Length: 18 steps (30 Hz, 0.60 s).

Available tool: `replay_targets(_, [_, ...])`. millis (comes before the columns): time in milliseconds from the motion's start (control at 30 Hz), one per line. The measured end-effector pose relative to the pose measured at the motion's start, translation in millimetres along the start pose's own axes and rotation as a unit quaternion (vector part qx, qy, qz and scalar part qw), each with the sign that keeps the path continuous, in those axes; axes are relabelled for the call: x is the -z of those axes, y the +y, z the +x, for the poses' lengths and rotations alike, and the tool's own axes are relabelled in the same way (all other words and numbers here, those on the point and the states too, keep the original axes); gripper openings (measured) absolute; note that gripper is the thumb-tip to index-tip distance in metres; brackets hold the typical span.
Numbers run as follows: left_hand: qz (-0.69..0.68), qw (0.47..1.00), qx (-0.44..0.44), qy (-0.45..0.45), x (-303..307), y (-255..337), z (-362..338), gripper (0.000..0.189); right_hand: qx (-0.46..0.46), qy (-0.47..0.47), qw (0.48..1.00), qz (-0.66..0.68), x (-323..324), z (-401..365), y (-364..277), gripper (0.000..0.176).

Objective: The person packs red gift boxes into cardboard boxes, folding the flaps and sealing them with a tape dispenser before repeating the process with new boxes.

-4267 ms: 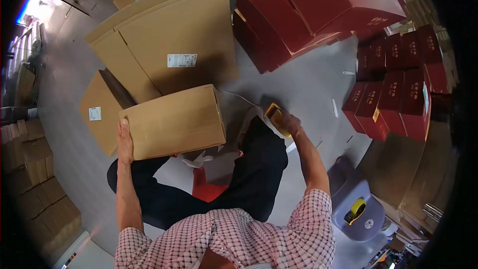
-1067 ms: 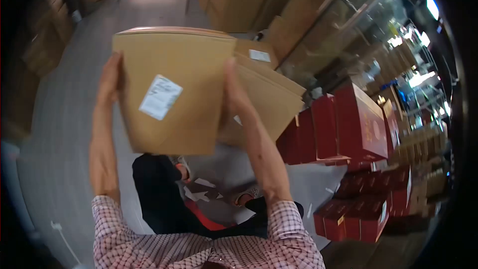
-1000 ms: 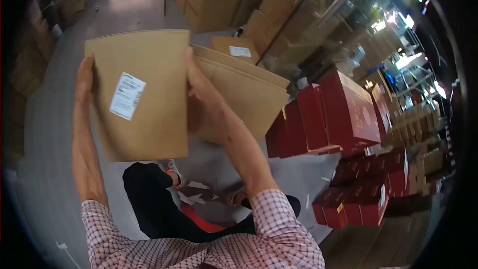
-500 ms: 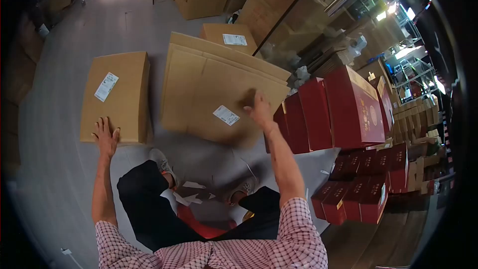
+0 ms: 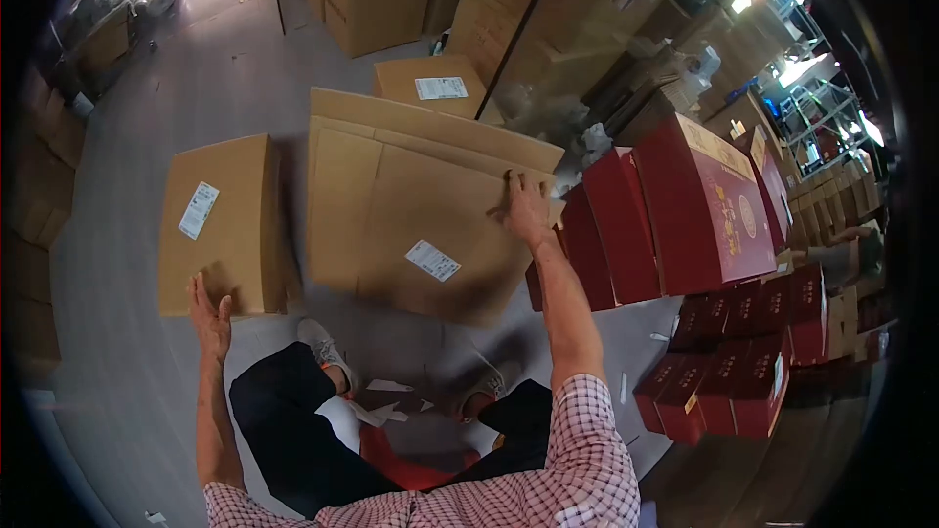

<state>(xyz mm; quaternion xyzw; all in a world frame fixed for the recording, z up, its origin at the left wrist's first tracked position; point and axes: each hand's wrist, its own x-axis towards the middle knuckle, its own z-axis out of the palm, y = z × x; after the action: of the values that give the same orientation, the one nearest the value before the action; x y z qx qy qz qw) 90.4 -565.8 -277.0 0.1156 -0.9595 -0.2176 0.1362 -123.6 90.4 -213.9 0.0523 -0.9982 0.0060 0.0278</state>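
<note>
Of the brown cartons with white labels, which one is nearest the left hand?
The leftmost carton, with the left hand at its near edge. The middle carton and the rear carton both sit farther right.

The carton (image 5: 216, 225) at my left looks like matt brown cardboard, and the wide folded carton (image 5: 430, 205) has the same dull paper face. Their labels are smooth white paper. The maroon boxes (image 5: 699, 205) have a smoother printed card finish with a slight sheen. My checked shirt (image 5: 469, 504) is woven cloth. The grey floor (image 5: 210, 68) seems smooth, perhaps faintly glossy.
</note>
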Motion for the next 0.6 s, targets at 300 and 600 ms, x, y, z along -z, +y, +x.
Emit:
replay_targets(300, [-0.136,0.989,-0.048,-0.043,-6.1,42.3,29.6,0.076,-0.023,-0.079,0.971,0.224,-4.7,-140.0,-5.3,0.032])
replay_targets(600, [-0.429,0.903,-0.004,-0.035,42.1,167.2,46.7,0.066,0.129,0.054,0.957,0.253,156.7,-277.5,-57.6,0.022])
